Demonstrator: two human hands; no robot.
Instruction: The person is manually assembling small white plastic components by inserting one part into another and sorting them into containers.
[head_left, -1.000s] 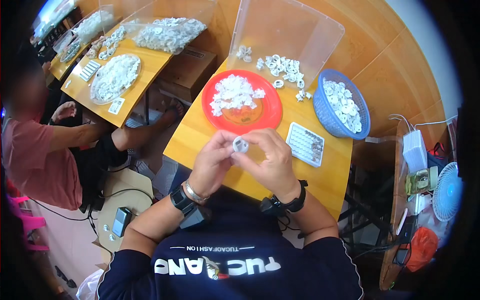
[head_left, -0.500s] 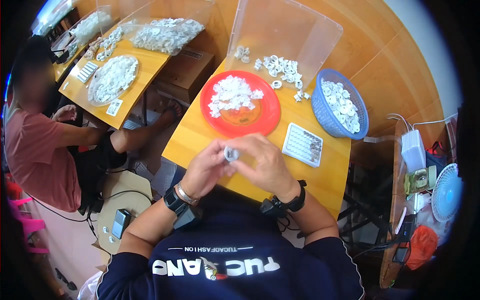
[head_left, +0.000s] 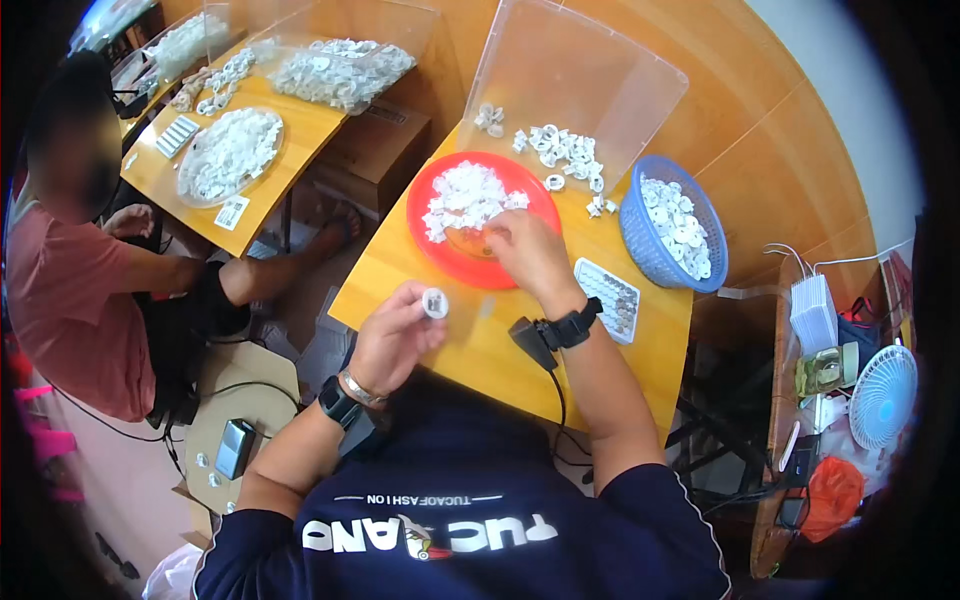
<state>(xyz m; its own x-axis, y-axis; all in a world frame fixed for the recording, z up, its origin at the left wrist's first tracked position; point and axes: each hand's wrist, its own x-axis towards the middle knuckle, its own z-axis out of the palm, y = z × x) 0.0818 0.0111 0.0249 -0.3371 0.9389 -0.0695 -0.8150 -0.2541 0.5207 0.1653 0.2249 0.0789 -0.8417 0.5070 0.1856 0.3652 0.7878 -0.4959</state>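
My left hand (head_left: 390, 335) holds a small round white plastic part (head_left: 435, 303) between thumb and fingers, above the near edge of the table. Its open end faces up, with something dark inside. Over the red plate (head_left: 540, 195) my right hand (head_left: 532, 260) is lowered, fingers drawn together at the near side of a heap of small white pieces (head_left: 465, 195). What those fingertips hold, if anything, is hidden. Close to the right wrist lies a white tray (head_left: 590, 275) with rows of small round metallic pieces, partly covered by the forearm.
A blue basket (head_left: 640, 240) of round white parts stands at the right. White rings (head_left: 565, 150) lie by a clear plastic bin (head_left: 600, 60) at the back. A person (head_left: 90, 290) sits at the left beside another table (head_left: 290, 150). A fan (head_left: 883, 397) stands far right.
My right hand has left the round white part and moved forward to the heap on the red plate. My left hand keeps the part and has shifted slightly left.
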